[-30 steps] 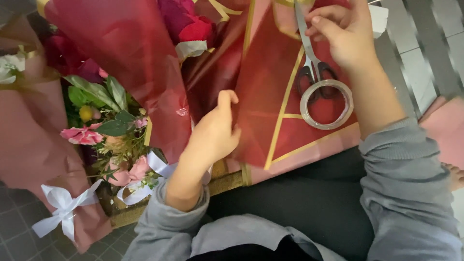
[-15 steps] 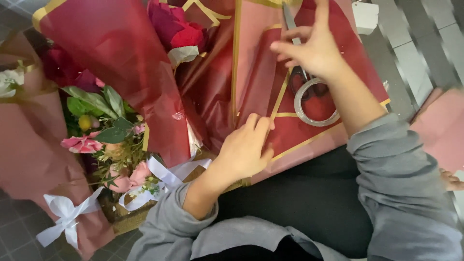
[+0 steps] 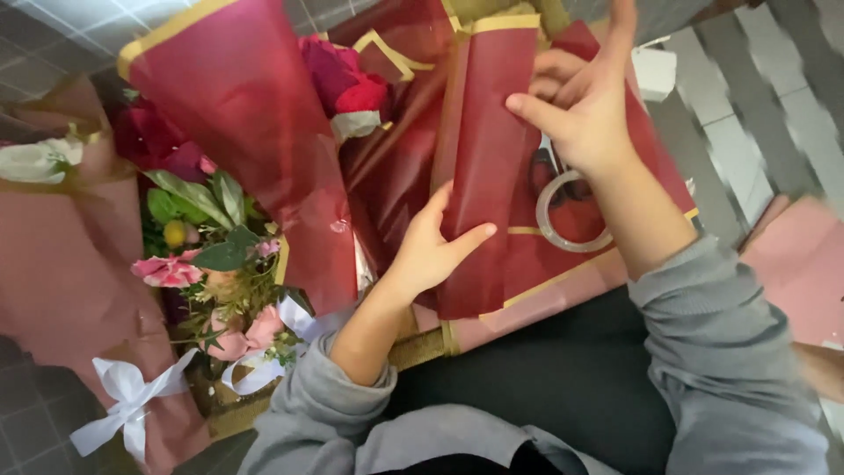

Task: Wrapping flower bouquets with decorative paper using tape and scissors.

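Observation:
My left hand [image 3: 432,244] presses on a folded sheet of dark red wrapping paper with gold edges [image 3: 483,149], thumb over the fold's lower part. My right hand [image 3: 585,98] pinches the same fold higher up, fingers on its right side. Beneath my right wrist a roll of clear tape [image 3: 567,211] lies on the red paper next to dark scissor handles [image 3: 547,167]. Red roses [image 3: 347,84] sit wrapped in the paper just left of the fold.
A wrapped bouquet with pink flowers and green leaves [image 3: 215,255] stands at the left, tied with white ribbon [image 3: 123,400]. Pink paper [image 3: 61,255] covers the far left. A pink sheet [image 3: 796,264] lies at the right on grey tiled floor [image 3: 756,105].
A flap of the red paper has been folded over toward the middle. My left hand slid right onto the fold, and my right hand moved off the scissors and tape to pinch the fold.

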